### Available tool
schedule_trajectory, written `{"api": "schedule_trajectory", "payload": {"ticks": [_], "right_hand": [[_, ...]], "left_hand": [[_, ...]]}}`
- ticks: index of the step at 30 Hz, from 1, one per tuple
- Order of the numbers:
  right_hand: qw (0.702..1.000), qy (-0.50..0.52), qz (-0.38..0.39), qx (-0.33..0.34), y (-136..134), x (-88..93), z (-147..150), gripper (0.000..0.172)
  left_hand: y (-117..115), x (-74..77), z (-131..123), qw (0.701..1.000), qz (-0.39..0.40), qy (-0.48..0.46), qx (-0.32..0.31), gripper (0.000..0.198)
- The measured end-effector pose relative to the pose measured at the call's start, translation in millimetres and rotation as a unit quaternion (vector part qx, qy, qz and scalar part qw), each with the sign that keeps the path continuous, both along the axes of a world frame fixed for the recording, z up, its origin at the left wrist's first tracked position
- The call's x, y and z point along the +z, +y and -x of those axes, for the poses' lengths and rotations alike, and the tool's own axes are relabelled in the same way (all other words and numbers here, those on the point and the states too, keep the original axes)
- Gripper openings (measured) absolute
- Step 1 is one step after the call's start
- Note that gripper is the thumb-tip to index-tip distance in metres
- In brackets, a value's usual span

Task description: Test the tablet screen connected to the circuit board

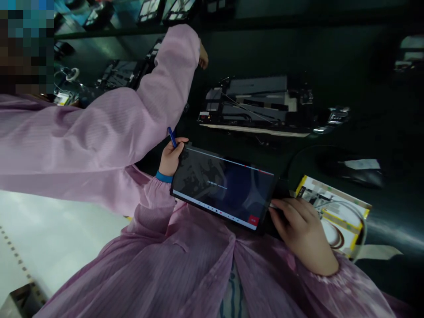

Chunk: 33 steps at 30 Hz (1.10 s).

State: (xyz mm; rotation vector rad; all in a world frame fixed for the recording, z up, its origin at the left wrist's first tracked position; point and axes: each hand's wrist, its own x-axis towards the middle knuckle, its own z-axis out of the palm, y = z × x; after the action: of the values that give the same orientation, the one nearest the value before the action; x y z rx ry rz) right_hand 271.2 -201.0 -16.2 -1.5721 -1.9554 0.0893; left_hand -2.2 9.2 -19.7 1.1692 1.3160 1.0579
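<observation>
A flat tablet-like screen, lit with a dark picture and a bar of icons along one edge, is tilted in front of my body. My left hand grips its upper left corner, and a blue pen sticks up from the same hand. At the screen's right edge, my right hand has its fingers closed on a small pale piece that looks like a cable plug. A pale cable loops just beyond that hand. Whether the plug sits in the screen's edge I cannot tell.
An opened black device chassis lies on the dark bench beyond the screen. To the right are a black mouse and a yellow-edged printed sheet. At the left, a co-worker's pink sleeve reaches across the bench; more devices stand behind.
</observation>
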Motion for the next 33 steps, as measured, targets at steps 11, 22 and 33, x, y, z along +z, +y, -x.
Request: {"api": "schedule_trajectory", "payload": {"ticks": [11, 22, 33], "right_hand": [[0.997, -0.067, 0.02, -0.017, -2, -3.3, -4, 0.019], [0.993, -0.081, -0.012, -0.089, 11, 39.7, -46, 0.016], [0.979, -0.178, 0.05, -0.087, 35, 22.4, -67, 0.013]], "left_hand": [[0, -1.7, 2, 1.0, -0.005, 0.002, 0.001, 0.013], [0, 4.9, -2, 0.999, -0.007, 0.047, 0.021, 0.005], [0, 3.6, -1, 0.997, -0.015, 0.074, 0.027, 0.011]]}}
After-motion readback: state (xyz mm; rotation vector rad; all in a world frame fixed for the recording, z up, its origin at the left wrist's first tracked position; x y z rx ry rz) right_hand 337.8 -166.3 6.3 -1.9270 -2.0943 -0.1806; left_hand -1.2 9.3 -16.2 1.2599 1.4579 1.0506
